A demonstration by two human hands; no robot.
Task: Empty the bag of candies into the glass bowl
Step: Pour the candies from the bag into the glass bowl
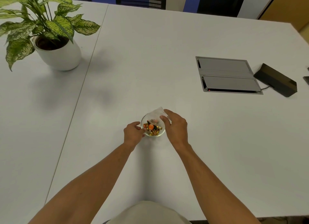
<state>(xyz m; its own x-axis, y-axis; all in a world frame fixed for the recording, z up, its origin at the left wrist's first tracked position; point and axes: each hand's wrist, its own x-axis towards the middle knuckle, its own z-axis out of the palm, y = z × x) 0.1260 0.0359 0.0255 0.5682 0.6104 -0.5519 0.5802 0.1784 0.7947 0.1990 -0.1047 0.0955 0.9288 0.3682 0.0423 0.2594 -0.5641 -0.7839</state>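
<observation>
Pinching the clear plastic bag between thumb and fingers, the right hand holds it tipped over the far-right rim of the glass bowl; the bag looks pale and crumpled, and a few candies seem to sit in its lower part, though the film is too blurred to be sure; the bag's mouth points down into the bowl.

Left hand at the bowl's left side, fingers curled, fingertips touching or just at the rim; whether it truly grips the glass cannot be told from here.

Candies piled inside the bowl: gold wrappers, one orange piece, some dark ones.

Bowl stands upright on the white table, near the person's edge, between the two forearms.

Farther out: potted plant in a white pot, far left; grey cable hatch set flush in the tabletop, far right; black box with a cord just beside the hatch.
</observation>
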